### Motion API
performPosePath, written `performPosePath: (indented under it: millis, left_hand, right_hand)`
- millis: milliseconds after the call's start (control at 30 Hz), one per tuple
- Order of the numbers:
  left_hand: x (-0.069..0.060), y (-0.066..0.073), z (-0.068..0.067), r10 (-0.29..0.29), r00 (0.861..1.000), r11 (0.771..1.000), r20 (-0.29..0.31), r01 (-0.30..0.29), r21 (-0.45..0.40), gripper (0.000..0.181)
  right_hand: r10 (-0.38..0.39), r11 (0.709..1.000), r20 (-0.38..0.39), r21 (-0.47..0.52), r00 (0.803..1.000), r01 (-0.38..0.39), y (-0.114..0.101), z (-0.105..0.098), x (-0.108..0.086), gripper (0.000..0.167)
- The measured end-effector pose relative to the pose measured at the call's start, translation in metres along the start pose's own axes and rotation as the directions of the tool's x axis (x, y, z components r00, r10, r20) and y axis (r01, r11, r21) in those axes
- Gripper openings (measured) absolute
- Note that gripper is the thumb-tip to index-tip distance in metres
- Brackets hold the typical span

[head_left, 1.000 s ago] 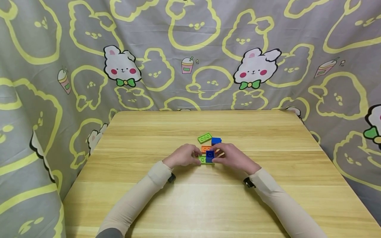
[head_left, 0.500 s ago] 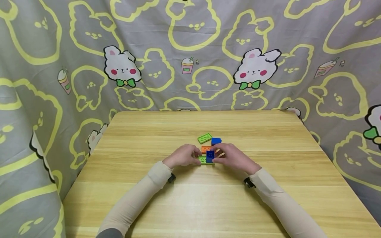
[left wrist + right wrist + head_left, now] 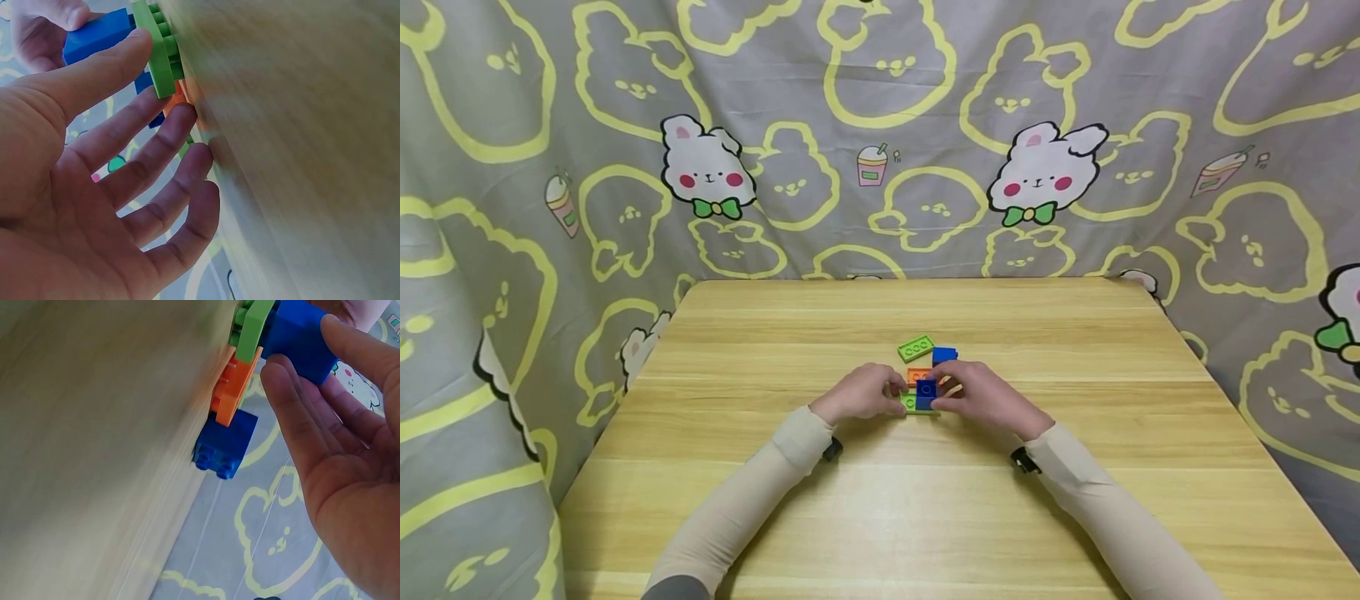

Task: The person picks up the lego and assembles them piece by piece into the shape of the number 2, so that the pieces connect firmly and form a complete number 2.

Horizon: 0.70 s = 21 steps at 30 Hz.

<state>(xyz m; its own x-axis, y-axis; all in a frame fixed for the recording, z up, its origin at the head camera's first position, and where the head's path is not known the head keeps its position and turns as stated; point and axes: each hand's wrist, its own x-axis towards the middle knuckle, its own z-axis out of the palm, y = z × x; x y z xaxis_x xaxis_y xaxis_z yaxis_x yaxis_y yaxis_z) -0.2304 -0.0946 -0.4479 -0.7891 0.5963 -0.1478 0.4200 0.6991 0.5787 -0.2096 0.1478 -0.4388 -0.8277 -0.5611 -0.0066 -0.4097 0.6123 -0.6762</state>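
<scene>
Blue brick (image 3: 926,403), right hand (image 3: 987,398) pinching, stood rightward on green plate (image 3: 909,405) (long axis crosswise); left hand (image 3: 861,392) pinched its left end.

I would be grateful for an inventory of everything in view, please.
Table: 1, light wood, under the pieces
Printed fabric: number of sheets unclear, grey with yellow outlines, behind and beside the table
Far plate: 1, green, back of the group
Far block: 1, blue, right of the far plate
Middle plate: 1, orange, in front of both
Near plate: 1, green, pinched by the left hand
Held block: 1, blue, in the right hand, over the near plate's right part
Wrist devices: 2, black, one at each wrist
Sleeves: 2, beige, on the forearms
Hands: 2, bare, at the near plate and held block
</scene>
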Motion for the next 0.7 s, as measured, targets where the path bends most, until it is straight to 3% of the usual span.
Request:
performPosePath:
  millis: [467, 700]
  left_hand:
    - [-0.002, -0.002, -0.006, -0.011, 1.0, 0.999, 0.025, 0.012, -0.038, 0.03]
    - [-0.002, -0.004, -0.006, 0.024, 0.999, 1.0, 0.031, -0.024, -0.001, 0.025]
  right_hand:
    - [-0.061, 0.998, -0.031, 0.001, 0.998, 0.061, -0.008, 0.008, 0.013, 0.039]
    - [-0.092, 0.996, -0.022, 0.006, 0.996, 0.092, -0.01, 0.011, 0.016, 0.039]
